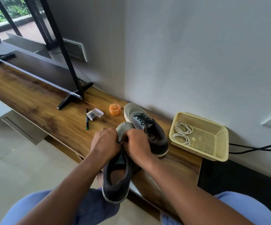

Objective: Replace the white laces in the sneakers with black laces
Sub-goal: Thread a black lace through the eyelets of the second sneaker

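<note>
While heel overhangs table edge [76,153], both hands [105,142] grip near sneaker [117,184].

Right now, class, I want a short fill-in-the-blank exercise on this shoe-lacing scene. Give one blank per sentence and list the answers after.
1. The white laces lie coiled in the cream ____.
2. The far sneaker on the wooden shelf already wears ____ laces.
3. Both the left hand and the right hand work on the near ____.
4. The small jar beside the far sneaker is ____.

Answers: basket; black; sneaker; orange
</note>
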{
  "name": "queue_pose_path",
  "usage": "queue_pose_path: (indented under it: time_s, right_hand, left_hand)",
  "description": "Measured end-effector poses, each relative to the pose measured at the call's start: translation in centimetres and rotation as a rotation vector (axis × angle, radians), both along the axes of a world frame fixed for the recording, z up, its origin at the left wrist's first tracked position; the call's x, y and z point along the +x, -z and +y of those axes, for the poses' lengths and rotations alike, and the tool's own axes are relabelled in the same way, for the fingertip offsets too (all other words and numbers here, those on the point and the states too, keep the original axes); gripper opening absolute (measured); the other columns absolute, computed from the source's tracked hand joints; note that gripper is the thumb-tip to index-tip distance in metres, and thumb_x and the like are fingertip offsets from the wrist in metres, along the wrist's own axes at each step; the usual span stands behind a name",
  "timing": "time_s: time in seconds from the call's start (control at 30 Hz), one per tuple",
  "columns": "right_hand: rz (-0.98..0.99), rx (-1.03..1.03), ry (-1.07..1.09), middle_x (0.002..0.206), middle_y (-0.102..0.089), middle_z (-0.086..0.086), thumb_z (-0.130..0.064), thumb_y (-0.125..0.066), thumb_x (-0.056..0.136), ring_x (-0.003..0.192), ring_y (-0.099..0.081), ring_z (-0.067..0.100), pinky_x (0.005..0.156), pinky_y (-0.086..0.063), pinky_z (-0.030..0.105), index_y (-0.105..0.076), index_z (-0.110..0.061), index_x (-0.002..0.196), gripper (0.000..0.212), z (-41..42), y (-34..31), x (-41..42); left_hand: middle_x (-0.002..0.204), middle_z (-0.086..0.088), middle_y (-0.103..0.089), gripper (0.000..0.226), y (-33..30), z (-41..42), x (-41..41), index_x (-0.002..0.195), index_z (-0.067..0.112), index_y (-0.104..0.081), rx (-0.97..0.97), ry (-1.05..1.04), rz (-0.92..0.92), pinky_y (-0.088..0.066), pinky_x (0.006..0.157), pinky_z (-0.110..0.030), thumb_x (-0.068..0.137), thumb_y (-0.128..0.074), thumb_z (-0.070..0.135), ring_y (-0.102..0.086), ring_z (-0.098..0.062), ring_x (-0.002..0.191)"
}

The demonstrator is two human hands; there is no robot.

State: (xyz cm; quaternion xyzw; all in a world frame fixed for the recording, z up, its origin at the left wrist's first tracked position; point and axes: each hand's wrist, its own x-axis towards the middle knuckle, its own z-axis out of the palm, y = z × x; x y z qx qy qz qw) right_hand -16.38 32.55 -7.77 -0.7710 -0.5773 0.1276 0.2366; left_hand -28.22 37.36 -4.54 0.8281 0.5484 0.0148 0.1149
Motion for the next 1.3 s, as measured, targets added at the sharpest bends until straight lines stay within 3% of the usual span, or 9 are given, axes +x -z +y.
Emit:
queue_pose_path:
  time_s: [0.13,0.2,0.27,0.33,0.53,0.63,0.8,1.1,1.3]
  right_hand:
    - [0.028,0.056,-0.005,0.082,-0.075,0.008,-0.027,-0.067,0.087,0.084,-0.071,0.031,0.072,-0.055,0.039,-0.078,-0.017,0.088,0.015,-0.6,0.4,-0.2]
    - [-0.007,0.077,-0.013,0.082,-0.073,0.011,-0.026,-0.065,0.088,0.083,-0.069,0.034,0.069,-0.049,0.040,-0.076,-0.014,0.084,0.017,-0.6,0.6,-0.5]
    - [0.003,0.085,-0.011,0.087,-0.066,0.013,-0.023,-0.064,0.088,0.080,-0.065,0.035,0.067,-0.044,0.038,-0.074,-0.011,0.079,0.018,-0.6,0.8,-0.5]
    - [0.056,0.073,0.000,0.096,-0.056,0.012,-0.024,-0.064,0.088,0.078,-0.063,0.033,0.069,-0.049,0.037,-0.075,-0.010,0.082,0.018,-0.6,0.9,-0.4]
    - [0.056,0.052,0.026,0.087,-0.052,0.004,-0.024,-0.062,0.090,0.082,-0.063,0.031,0.064,-0.039,0.033,-0.074,-0.012,0.080,0.021,-0.4,1.0,-0.5]
    - [0.024,0.055,0.028,0.087,-0.059,0.006,-0.027,-0.060,0.091,0.081,-0.064,0.031,0.063,-0.041,0.035,-0.074,-0.013,0.079,0.023,-0.4,1.1,-0.7]
    - [0.035,0.042,0.069,0.086,-0.061,0.005,-0.031,-0.057,0.093,0.078,-0.064,0.030,0.058,-0.035,0.034,-0.072,-0.015,0.076,0.028,-0.6,1.7,-1.1]
    - [0.063,0.007,0.161,0.075,-0.060,0.005,-0.034,-0.059,0.088,0.073,-0.067,0.033,0.056,-0.037,0.033,-0.066,-0.012,0.070,0.029,-0.7,1.7,-1.7]
    - [0.063,0.018,0.140,0.093,-0.062,0.007,-0.031,-0.057,0.093,0.084,-0.064,0.032,0.061,-0.032,0.033,-0.073,-0.013,0.080,0.027,-0.8,2.2,-1.6]
  left_hand:
    - [0.089,0.005,-0.073,0.008,0.6,1.1,-0.7,0.085,0.025,-0.080,-0.114,-0.043,-0.111,-0.040,0.059,-0.017,0.084,-0.072,0.023,-0.067,-0.013,0.082]
    - [0.090,0.010,-0.073,0.012,0.5,1.5,-1.0,0.086,0.027,-0.081,-0.168,-0.064,-0.161,-0.045,0.064,-0.017,0.085,-0.073,0.019,-0.065,-0.006,0.082]
    - [0.085,0.015,-0.068,0.016,0.3,1.6,-1.3,0.086,0.028,-0.081,-0.191,-0.091,-0.206,-0.040,0.061,-0.014,0.085,-0.072,0.015,-0.058,0.001,0.075]
    - [0.082,0.019,-0.062,0.019,0.2,1.6,-1.3,0.085,0.029,-0.081,-0.218,-0.114,-0.252,-0.035,0.057,-0.011,0.085,-0.072,0.012,-0.052,0.004,0.072]
    - [0.086,0.018,-0.067,0.020,0.3,1.6,-1.6,0.085,0.028,-0.082,-0.270,-0.137,-0.319,-0.038,0.056,-0.010,0.086,-0.073,0.010,-0.057,0.004,0.077]
    - [0.087,0.017,-0.070,0.020,0.6,1.7,-1.7,0.084,0.028,-0.082,-0.269,-0.151,-0.338,-0.041,0.058,-0.012,0.085,-0.073,0.010,-0.059,0.002,0.080]
    - [0.084,0.016,-0.071,0.021,0.8,1.3,-1.3,0.080,0.027,-0.082,-0.265,-0.167,-0.343,-0.048,0.069,-0.020,0.082,-0.072,0.009,-0.064,-0.003,0.083]
    - [0.082,0.016,-0.067,0.024,0.7,0.9,-1.0,0.085,0.029,-0.083,-0.204,-0.077,-0.270,-0.038,0.063,-0.015,0.081,-0.071,0.008,-0.060,-0.006,0.083]
    - [0.086,0.014,-0.069,0.023,1.0,0.6,-0.8,0.087,0.027,-0.083,-0.166,-0.067,-0.277,-0.031,0.057,-0.006,0.083,-0.070,0.007,-0.059,-0.003,0.080]
